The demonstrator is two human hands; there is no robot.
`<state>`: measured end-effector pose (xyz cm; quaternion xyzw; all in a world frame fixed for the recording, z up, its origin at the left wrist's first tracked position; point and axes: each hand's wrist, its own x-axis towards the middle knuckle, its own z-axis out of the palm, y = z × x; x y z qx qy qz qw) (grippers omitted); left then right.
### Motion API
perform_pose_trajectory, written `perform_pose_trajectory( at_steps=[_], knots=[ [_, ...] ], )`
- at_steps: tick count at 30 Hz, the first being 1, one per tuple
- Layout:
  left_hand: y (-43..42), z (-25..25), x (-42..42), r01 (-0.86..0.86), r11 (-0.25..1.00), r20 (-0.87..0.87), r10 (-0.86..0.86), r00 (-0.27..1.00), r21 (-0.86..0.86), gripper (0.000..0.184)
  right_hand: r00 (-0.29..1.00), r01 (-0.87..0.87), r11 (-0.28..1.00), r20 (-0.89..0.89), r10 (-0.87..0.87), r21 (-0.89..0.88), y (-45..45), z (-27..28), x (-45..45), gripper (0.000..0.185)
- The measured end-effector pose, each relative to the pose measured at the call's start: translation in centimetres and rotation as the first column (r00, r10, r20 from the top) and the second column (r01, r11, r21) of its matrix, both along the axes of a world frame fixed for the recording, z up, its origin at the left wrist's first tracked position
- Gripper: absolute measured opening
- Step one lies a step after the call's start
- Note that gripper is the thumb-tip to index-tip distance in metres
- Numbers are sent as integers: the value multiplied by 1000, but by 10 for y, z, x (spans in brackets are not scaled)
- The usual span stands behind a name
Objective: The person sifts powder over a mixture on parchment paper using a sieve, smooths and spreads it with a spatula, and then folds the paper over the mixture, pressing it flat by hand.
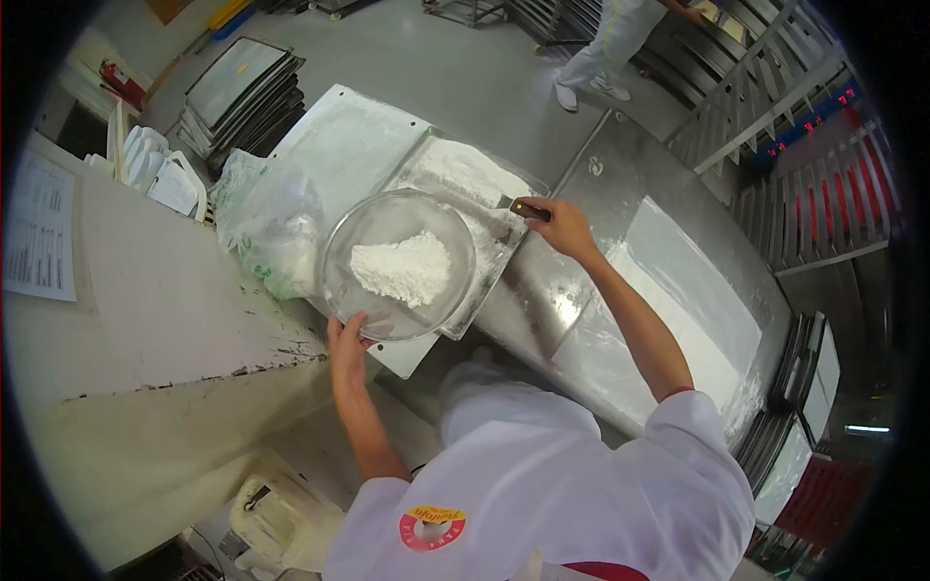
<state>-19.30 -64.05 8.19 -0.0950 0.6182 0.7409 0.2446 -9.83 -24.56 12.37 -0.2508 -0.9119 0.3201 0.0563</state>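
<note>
A round sieve (463,302) with a heap of white powder (402,268) in it is held by its near rim in my left hand (349,341). My right hand (560,228) is closed around the dark handle of a scraper (530,210), whose blade is over the right part of a rectangular tray (491,283). More white powder (467,172) lies in that tray, beyond and beside the sieve. The sieve overlaps the tray's left part and hides some of it.
Left of the sieve is a clear plastic bag (281,228). A metal table (528,300) with plastic sheeting (678,281) stands on the right. Stacked trays (242,92) are at the back left, racks (765,107) at the right. Another person (615,44) stands at the back.
</note>
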Motion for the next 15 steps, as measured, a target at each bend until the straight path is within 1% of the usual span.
perform_pose_trajectory(
  at_steps=[4,6,7,9,10,11,13,14,15],
  knots=[
    [12,7,-3,19,999,15,-19,1000,-35,48,1000,-22,1000,10,22,1,-4,43,3,40],
    [17,8,-6,33,999,16,-32,999,-23,48,996,-83,997,-39,83,10,-10,54,6,40],
    [19,7,-7,43,999,14,-43,999,-14,48,996,-82,997,-37,83,10,-14,60,7,40],
    [25,6,-8,47,999,11,-47,999,11,47,970,-196,962,-109,219,192,-28,66,12,41],
    [28,6,-9,50,998,6,-51,999,37,46,953,-235,918,-110,282,319,-35,63,14,44],
    [31,6,-10,53,998,6,-53,999,39,46,954,-233,918,-110,280,320,-43,63,16,44],
    [33,6,-12,72,996,15,-73,997,57,48,948,-279,837,-4,318,471,-61,67,21,47],
    [35,7,-12,71,996,14,-72,997,57,48,918,-262,758,-87,386,597,-62,59,24,52],
    [37,9,-12,55,997,25,-56,998,55,48,917,-265,757,-88,390,597,-60,56,24,52]
  ],
)
